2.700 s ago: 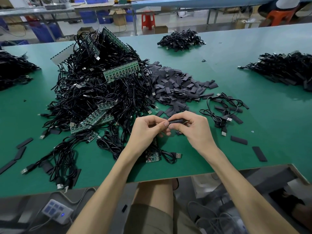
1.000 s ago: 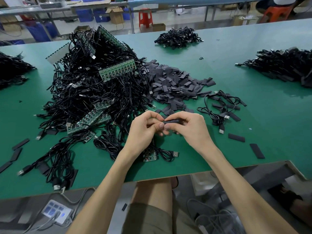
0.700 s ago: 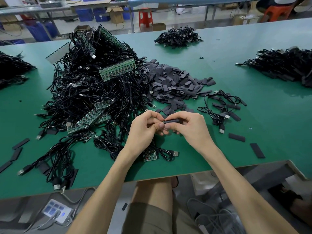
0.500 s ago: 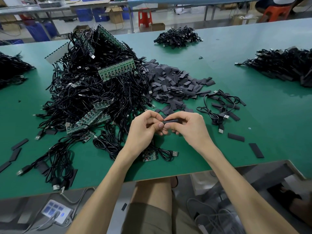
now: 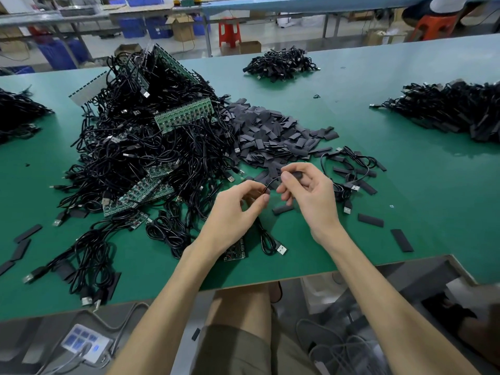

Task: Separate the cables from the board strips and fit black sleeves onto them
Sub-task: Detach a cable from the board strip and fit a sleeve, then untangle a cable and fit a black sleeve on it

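Note:
My left hand (image 5: 235,212) pinches a thin black cable (image 5: 272,182) between thumb and forefinger. My right hand (image 5: 311,193) pinches a black sleeve (image 5: 297,174) at the cable's other end, just above and right of the left hand. The cable's lower part loops on the mat to a USB plug (image 5: 281,249). A big tangle of cables and green board strips (image 5: 151,147) lies to the left. Behind my hands spreads a heap of loose black sleeves (image 5: 273,136). A small board piece (image 5: 236,251) lies under my left wrist.
Sleeved cables (image 5: 349,169) lie right of my hands, with loose sleeves (image 5: 370,220) near the table's front edge. More cable piles sit far back (image 5: 278,63), far right (image 5: 454,109) and far left (image 5: 16,115). A power strip (image 5: 86,343) lies on the floor.
My hands have moved apart: the right hand rose to the right with the sleeve, and a short stretch of cable now shows between the two hands.

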### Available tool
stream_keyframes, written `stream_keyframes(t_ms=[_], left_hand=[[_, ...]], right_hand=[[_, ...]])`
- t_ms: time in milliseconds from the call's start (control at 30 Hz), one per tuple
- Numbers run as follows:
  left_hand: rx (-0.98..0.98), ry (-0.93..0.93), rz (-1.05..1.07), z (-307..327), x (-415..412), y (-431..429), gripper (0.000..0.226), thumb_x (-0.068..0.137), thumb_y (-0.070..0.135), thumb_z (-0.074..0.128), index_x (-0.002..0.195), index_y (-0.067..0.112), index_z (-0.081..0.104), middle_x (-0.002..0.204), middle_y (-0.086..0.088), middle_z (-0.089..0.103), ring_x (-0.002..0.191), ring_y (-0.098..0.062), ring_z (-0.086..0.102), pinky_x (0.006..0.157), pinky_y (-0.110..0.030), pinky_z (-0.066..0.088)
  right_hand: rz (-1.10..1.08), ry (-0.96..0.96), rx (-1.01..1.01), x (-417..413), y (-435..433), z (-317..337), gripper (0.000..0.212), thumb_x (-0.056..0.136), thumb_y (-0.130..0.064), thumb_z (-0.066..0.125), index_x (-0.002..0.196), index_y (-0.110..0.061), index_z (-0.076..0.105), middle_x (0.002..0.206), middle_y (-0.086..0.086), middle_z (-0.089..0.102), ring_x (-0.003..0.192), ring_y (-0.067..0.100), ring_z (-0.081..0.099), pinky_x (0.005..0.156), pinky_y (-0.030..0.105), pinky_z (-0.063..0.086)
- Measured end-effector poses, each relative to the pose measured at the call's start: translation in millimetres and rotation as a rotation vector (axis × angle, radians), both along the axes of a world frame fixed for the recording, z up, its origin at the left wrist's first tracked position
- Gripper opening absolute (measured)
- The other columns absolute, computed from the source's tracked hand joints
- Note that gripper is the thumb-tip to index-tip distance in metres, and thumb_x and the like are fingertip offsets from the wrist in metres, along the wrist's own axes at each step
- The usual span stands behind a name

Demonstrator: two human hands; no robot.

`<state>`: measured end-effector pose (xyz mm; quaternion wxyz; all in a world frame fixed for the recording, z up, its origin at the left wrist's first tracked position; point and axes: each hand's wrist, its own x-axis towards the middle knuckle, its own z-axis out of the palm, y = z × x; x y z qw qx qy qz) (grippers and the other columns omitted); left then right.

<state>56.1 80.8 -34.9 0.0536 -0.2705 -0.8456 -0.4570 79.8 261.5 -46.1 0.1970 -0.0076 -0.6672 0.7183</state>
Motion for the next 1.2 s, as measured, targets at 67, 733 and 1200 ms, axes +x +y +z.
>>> stream_keyframes(t_ms=[67, 733, 1200], left_hand=[[-0.124, 0.031, 0.009, 5, -1, 2, 0.014, 0.096, 0.030, 0.069, 0.106, 0.020, 0.073, 0.094, 0.012, 0.068, 0.086, -0.007, 0.060, 0.079, -0.022, 0.045], [0.356, -0.697, -0.339, 93, -54, 100, 0.017, 0.099, 0.013, 0.065, 0.103, 0.000, 0.075, 0.071, -0.006, 0.060, 0.060, -0.011, 0.053, 0.062, -0.020, 0.046], [0.574, -0.729, -0.505, 66, -45, 95, 0.035, 0.099, 0.003, 0.061, 0.133, 0.002, 0.062, 0.131, -0.013, 0.068, 0.122, -0.028, 0.066, 0.103, -0.033, 0.054]], right_hand=[[-0.039, 0.024, -0.035, 0, 1, -1, 0.008, 0.100, -0.008, 0.065, 0.108, -0.007, 0.065, 0.077, 0.011, 0.072, 0.064, 0.019, 0.063, 0.057, 0.027, 0.051], [0.065, -0.166, 0.007, -8, -4, -8, 0.017, 0.108, -0.010, 0.052, 0.097, -0.014, 0.064, 0.075, 0.004, 0.076, 0.060, 0.015, 0.065, 0.057, 0.025, 0.051], [-0.137, -0.135, -0.117, -14, 3, -12, 0.034, 0.104, -0.009, 0.056, 0.136, -0.015, 0.045, 0.079, -0.001, 0.074, 0.063, 0.018, 0.069, 0.058, 0.033, 0.055]])
